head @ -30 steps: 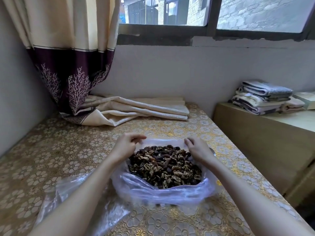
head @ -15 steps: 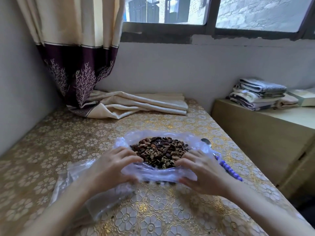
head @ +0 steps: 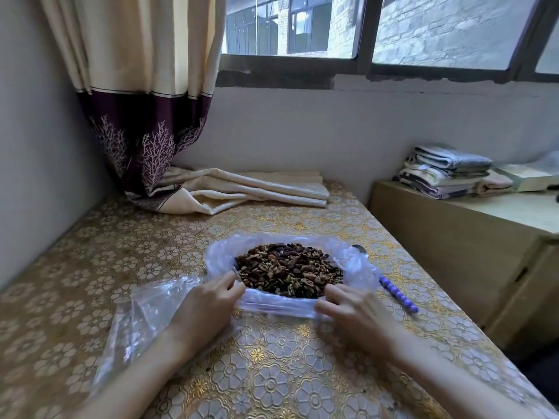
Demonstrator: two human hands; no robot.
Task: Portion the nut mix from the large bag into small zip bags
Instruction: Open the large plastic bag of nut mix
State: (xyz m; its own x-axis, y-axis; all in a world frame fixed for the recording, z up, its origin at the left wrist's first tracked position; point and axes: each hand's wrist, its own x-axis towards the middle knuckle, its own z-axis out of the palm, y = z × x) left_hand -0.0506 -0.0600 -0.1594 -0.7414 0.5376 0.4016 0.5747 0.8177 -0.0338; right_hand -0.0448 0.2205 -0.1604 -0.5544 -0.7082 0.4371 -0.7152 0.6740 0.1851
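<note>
A large clear plastic bag point(head: 351, 258) lies open on the table, its rim rolled down around a heap of brown nut mix point(head: 287, 269). My left hand point(head: 208, 303) grips the near left part of the rolled rim. My right hand point(head: 351, 313) grips the near right part of it, fingers curled over the plastic. Clear small zip bags point(head: 142, 316) lie flat on the table to the left, partly under my left forearm. A spoon with a purple beaded handle point(head: 396, 294) lies just right of the big bag, its bowl half hidden by the plastic.
The table carries a gold floral cloth point(head: 272, 373). A curtain point(head: 145, 95) hangs at the back left, its folded end point(head: 242, 192) lying on the table. A wooden cabinet point(head: 453, 246) with folded towels point(head: 444, 170) stands to the right.
Both hands moved from the far rim of the big bag to its near rim and rolled it down. The spoon beside the bag came into sight.
</note>
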